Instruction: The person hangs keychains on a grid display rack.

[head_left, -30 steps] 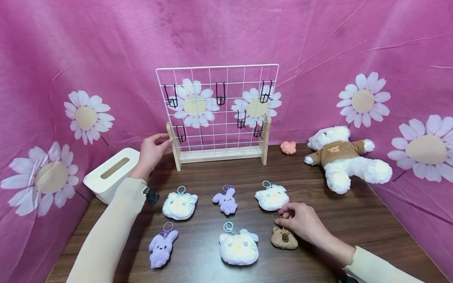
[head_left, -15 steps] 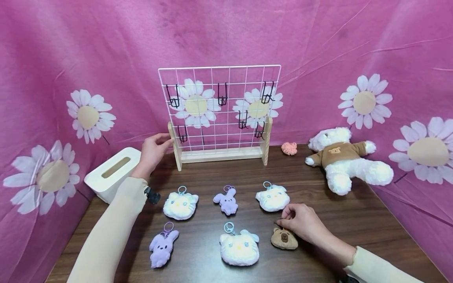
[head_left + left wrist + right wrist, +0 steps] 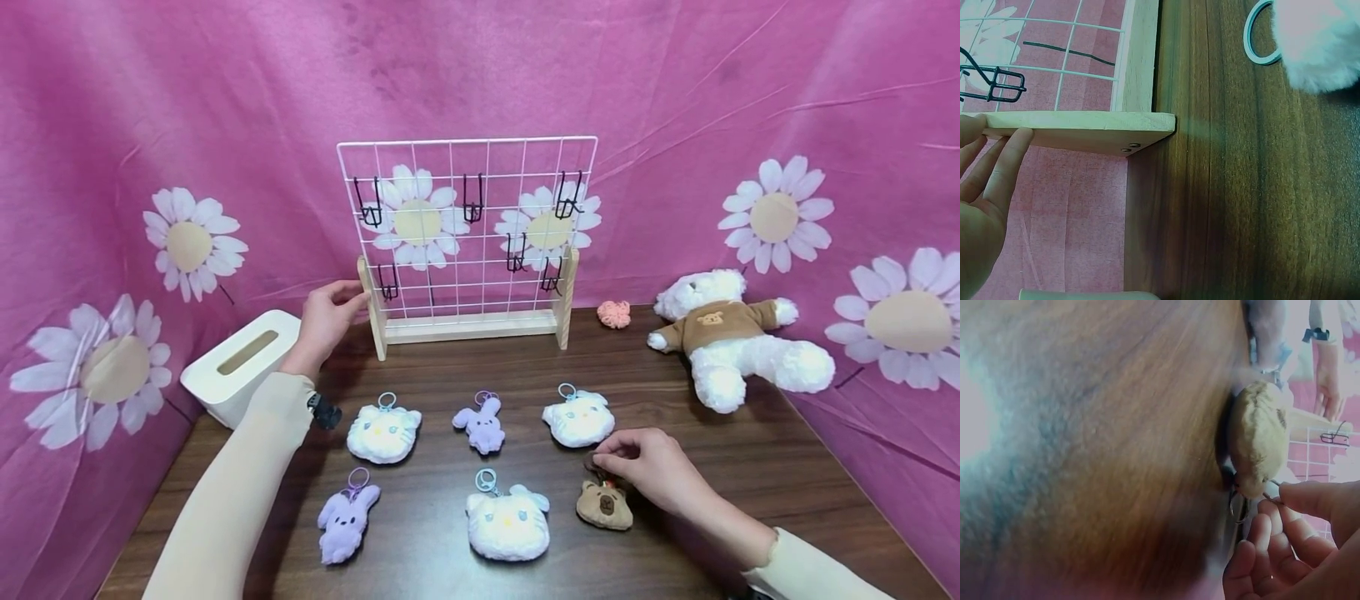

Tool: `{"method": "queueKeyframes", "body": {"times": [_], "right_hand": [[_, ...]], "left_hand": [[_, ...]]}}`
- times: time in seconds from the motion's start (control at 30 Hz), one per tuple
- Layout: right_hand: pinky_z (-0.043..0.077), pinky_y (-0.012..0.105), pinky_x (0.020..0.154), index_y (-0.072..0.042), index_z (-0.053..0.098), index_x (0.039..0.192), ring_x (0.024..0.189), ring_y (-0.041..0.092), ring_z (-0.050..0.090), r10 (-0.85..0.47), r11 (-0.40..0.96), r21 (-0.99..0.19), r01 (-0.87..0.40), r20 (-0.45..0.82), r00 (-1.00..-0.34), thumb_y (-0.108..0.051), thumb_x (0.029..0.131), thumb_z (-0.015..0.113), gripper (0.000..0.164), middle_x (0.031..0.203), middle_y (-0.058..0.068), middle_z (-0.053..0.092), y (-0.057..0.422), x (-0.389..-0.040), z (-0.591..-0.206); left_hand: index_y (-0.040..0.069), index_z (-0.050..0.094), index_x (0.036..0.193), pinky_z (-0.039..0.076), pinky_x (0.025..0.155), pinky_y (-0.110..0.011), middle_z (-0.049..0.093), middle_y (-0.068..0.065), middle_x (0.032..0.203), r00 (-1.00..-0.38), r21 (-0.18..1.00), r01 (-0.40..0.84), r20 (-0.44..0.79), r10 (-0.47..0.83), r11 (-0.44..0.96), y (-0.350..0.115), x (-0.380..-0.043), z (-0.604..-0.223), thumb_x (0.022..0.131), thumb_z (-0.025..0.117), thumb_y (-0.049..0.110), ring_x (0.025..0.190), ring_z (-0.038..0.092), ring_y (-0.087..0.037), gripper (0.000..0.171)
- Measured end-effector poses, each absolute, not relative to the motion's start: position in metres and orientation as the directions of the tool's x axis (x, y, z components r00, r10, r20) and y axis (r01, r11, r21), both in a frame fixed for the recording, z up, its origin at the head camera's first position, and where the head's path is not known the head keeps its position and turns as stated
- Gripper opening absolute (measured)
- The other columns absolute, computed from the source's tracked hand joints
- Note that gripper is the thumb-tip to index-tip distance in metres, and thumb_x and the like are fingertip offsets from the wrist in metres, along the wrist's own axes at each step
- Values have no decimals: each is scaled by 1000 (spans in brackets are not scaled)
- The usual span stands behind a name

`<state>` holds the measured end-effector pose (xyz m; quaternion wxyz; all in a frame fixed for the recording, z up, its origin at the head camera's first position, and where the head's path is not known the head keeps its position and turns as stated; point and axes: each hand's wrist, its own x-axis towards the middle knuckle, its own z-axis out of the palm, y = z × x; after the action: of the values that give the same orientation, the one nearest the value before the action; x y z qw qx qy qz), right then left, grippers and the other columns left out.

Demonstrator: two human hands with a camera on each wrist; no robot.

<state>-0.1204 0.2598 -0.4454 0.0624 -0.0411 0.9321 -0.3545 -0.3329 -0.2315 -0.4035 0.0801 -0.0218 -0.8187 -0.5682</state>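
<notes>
My left hand (image 3: 330, 321) grips the left wooden post (image 3: 1085, 122) of a white wire grid stand (image 3: 480, 329), thumb and fingers on either side of it. Several black hooks (image 3: 472, 198) hang on the grid. At the right, my right hand (image 3: 656, 467) pinches the metal ring (image 3: 1272, 490) of a brown bear-like plush keychain (image 3: 604, 505) between thumb and forefinger. The plush still touches the table, its top slightly raised. Just beyond that hand lies a white cat plush keychain (image 3: 579, 419).
Two more white cat keychains (image 3: 508, 523) and two purple bunny keychains (image 3: 482, 427) lie on the wooden table (image 3: 420, 550). A white tissue box (image 3: 217, 375) stands left. At the back right are a coral scrunchie-like thing (image 3: 614, 314) and a white teddy bear (image 3: 720, 325) in a brown top.
The right thumb and fingers have closed on the keychain's ring and drawn it up slightly, moving a little right. The left hand keeps its hold on the stand.
</notes>
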Motion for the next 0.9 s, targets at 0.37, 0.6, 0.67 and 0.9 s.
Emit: {"method": "queueKeyframes", "body": {"times": [0.37, 0.6, 0.67, 0.9], "right_hand": [[53, 18, 68, -17, 86, 102, 78, -1, 64, -92, 696, -718, -19, -62, -994, -25, 100, 87, 8, 89, -5, 82, 267, -114, -437], [56, 18, 65, -9, 85, 107, 78, 1, 65, -109, 599, -801, -9, -70, -992, -17, 99, 86, 11, 92, 2, 82, 265, -111, -431], [56, 18, 66, -9, 85, 108, 79, 1, 66, -106, 586, -810, -9, -66, -992, -16, 99, 85, 11, 93, 2, 82, 265, -110, -429], [53, 18, 66, -11, 85, 108, 81, 0, 62, -103, 582, -812, -36, -30, -994, -15, 99, 86, 10, 98, 1, 83, 262, -109, -425]], "left_hand": [[-6, 69, 144, 73, 86, -24, 74, -33, 136, -986, 941, 129, 155, -59, 314, -229, -337, -406, 111, 73, 17, 91, 75, 1, 40], [-6, 70, 143, 73, 84, -23, 74, -33, 135, -985, 936, 134, 163, -63, 324, -231, -336, -407, 111, 72, 18, 89, 74, 4, 40], [-6, 70, 143, 73, 84, -22, 74, -33, 135, -985, 937, 134, 163, -62, 323, -231, -336, -407, 111, 72, 17, 89, 74, 4, 39], [-7, 70, 144, 73, 83, -21, 73, -34, 136, -985, 938, 132, 160, -64, 319, -233, -337, -408, 111, 72, 16, 89, 74, 4, 39]]}}
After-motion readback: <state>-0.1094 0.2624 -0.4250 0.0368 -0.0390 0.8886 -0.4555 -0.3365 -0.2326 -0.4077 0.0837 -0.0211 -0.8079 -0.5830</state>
